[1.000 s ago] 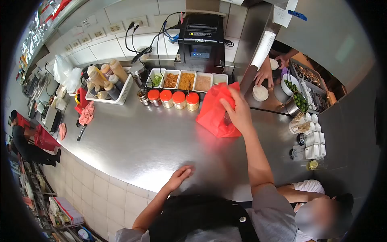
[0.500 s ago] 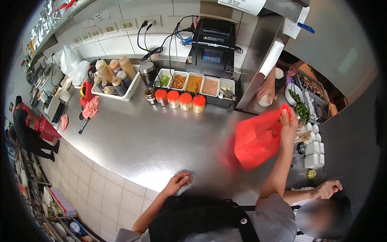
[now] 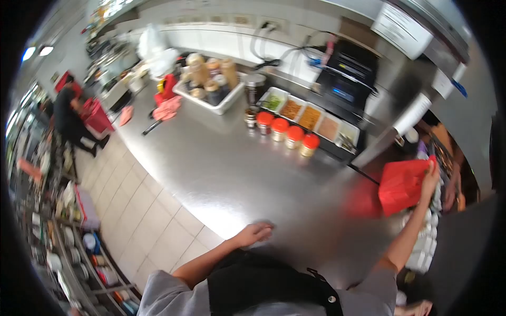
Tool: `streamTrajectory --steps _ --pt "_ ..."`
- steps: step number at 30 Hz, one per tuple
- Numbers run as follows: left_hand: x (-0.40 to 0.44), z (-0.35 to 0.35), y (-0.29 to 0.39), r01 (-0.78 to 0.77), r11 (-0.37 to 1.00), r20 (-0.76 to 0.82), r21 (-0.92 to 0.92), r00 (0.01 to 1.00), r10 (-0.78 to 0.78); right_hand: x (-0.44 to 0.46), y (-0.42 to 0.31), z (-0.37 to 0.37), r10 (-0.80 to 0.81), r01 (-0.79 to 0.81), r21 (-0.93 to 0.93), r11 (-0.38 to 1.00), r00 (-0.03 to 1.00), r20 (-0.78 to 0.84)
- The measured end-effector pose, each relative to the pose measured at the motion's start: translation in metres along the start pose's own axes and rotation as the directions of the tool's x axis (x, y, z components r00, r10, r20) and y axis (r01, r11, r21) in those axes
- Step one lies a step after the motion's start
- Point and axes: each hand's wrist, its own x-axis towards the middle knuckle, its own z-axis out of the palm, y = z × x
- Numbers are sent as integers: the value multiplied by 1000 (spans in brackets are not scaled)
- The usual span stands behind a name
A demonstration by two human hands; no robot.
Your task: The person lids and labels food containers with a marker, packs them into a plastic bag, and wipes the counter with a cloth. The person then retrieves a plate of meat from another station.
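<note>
At the right, my right hand [image 3: 429,183] grips the gathered top of a red bag [image 3: 401,187], which hangs beside the steel partition at the counter's end. My right arm is stretched out toward the pass-through opening. My left hand [image 3: 256,233] rests low over the front edge of the steel counter [image 3: 211,179], its fingers curled together with nothing visible in them. What the bag contains is hidden.
Along the back stand red-lidded jars [image 3: 279,130], a topping tray [image 3: 309,117], a black printer [image 3: 348,79] and a white basket [image 3: 216,105] of sauce bottles. A pink cloth [image 3: 167,108] lies leftward. Another person [image 3: 71,110] stands far left; a co-worker's hand [image 3: 419,308] shows bottom right.
My right hand has carried the red bag farther right, toward the opening. The camera view has turned, shifting the counter items rightward. My left hand stays curled by the counter's edge.
</note>
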Motion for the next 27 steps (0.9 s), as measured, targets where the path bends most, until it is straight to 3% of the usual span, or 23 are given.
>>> streamTrajectory --steps 2,3,5,6,8,9,11,12,13,15,18,20,21,22,23,24,25,26,27 --pt "-7 4 19 -50 947 85 318 996 24 24 12 25 49 -49 -1 999 999 -20" --pt "-9 5 15 -41 950 51 309 998 26 40 37 39 17 -17 -25 1000 1000 -2" --pt "-7 10 0 -275 841 30 467 955 295 63 66 72 86 -75 112 991 992 -95" --pt "-7 11 -1 -255 859 25 444 962 273 71 68 79 80 -70 123 990 994 -80" --pt "-6 13 -2 -263 846 2 464 955 296 84 63 86 65 -85 -154 984 989 -132" --pt "-7 13 -3 -277 830 -2 485 948 318 84 60 93 59 -77 -149 986 991 -122" --pt "-10 13 0 -278 829 -17 485 945 327 85 58 106 111 -181 -226 957 950 -291" --pt "-11 13 0 -284 825 -20 488 942 336 82 56 115 -53 17 -93 996 914 -403" --pt "-10 12 -3 -289 828 -25 480 939 342 70 36 110 -65 30 -94 995 914 -400" --pt "-7 10 -14 -328 836 -15 441 928 372 13 -41 94 -64 -176 -437 882 874 -482" --pt "-6 4 -27 -386 824 -4 414 905 426 -73 -146 73 -195 -77 -528 846 877 -440" --pt "-2 -1 -38 -374 853 28 364 920 391 -115 -190 68 -423 320 -314 894 833 -357" --pt "-1 -4 -44 -360 878 65 315 931 358 -134 -217 64 -424 320 -314 894 831 -361" --pt "-2 -8 -48 -364 875 67 318 930 362 -150 -248 58 -268 299 126 946 939 -217" --pt "-4 -14 -53 -424 825 94 374 902 421 -168 -282 49 -177 152 529 835 984 -4" --pt "-6 -19 -58 -480 767 123 426 870 477 -185 -326 31 -149 66 565 822 984 101" --pt "-10 -26 -62 -484 762 120 430 868 483 -184 -340 13 -154 72 570 819 983 96" --pt "-14 -34 -66 -493 746 157 448 865 478 -186 -350 -3 232 -55 396 917 879 -416" --pt "-16 -41 -69 -501 730 186 465 862 472 -188 -358 -19 405 -276 312 909 406 -819"
